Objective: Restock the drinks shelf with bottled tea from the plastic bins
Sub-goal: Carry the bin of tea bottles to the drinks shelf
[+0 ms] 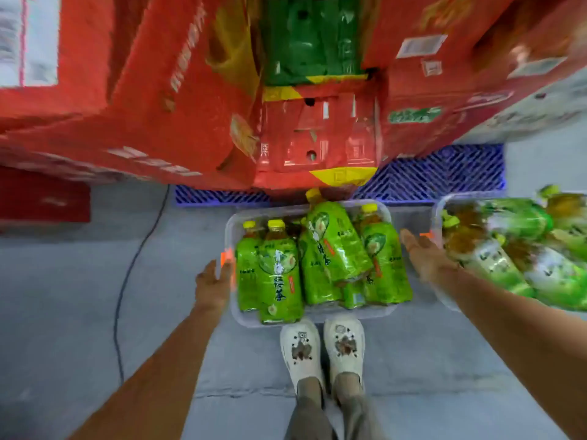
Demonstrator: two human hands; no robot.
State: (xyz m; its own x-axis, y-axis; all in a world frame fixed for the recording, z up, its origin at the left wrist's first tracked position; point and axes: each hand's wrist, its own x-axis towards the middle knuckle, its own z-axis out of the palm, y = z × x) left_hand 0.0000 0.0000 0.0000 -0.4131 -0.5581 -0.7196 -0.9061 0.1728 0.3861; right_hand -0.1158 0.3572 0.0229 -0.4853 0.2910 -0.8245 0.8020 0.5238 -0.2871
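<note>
A clear plastic bin (233,315) stands on the floor just ahead of my feet, filled with several green-labelled tea bottles (279,274) with yellow caps. My left hand (213,282) hovers with straight fingers at the bin's left side, beside its orange latch (226,257). Over on the bin's right side my right hand (424,260) is stretched out flat, near another orange latch (427,235). Neither hand holds anything. A second clear bin (440,214) with more tea bottles (508,249) lies at the right, blurred.
Stacked red cartons (152,115) and a green shrink-wrapped pack (311,42) rise behind the bin on a blue pallet (428,176). A black cable (127,274) runs across the grey floor at the left. My white shoes (324,347) stand right behind the bin.
</note>
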